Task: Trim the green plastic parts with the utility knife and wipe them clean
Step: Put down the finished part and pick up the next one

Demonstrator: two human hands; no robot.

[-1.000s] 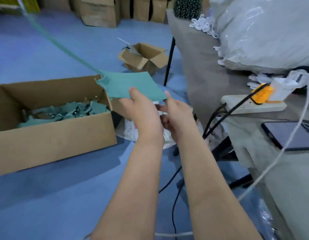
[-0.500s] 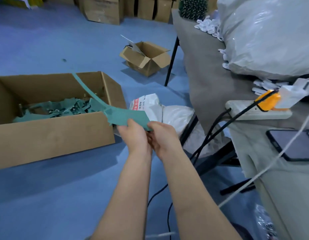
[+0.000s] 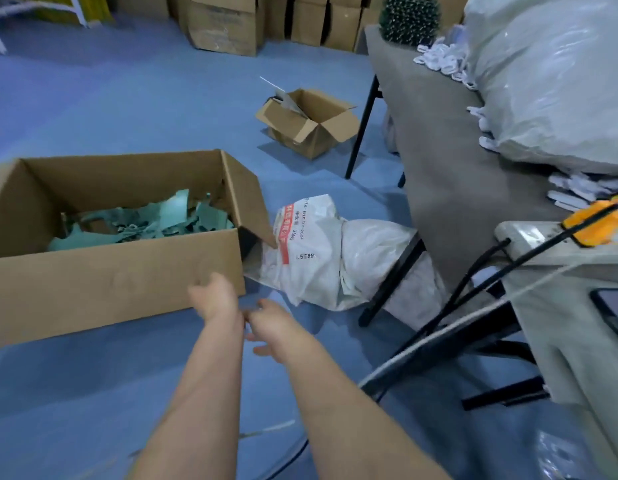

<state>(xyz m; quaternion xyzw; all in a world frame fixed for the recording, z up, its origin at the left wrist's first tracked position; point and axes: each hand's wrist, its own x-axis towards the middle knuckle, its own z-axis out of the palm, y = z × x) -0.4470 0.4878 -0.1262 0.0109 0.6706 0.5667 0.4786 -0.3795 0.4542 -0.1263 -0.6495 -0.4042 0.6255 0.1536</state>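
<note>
Green plastic scraps (image 3: 145,223) lie heaped in the large open cardboard box (image 3: 110,282) on the floor at the left. My left hand (image 3: 216,297) hovers at the box's front right corner, seen from the back, with its fingers loosely spread and nothing visible in it. My right hand (image 3: 274,323) is right beside it, just off the corner and low over the floor. A small dark sliver shows between the two hands, and blur hides what it is. No utility knife or wiping cloth can be made out.
A white printed sack (image 3: 321,251) slumps against the box's right side under the grey-covered table (image 3: 449,161). On the table are a big plastic bag (image 3: 557,81), a power strip (image 3: 543,240) and a phone (image 3: 612,310). A small open box (image 3: 307,123) stands farther back, with cables near my arms.
Both hands held a green sheet with a long strip earlier. They have dropped to the box's front corner and the sheet is no longer in them.
</note>
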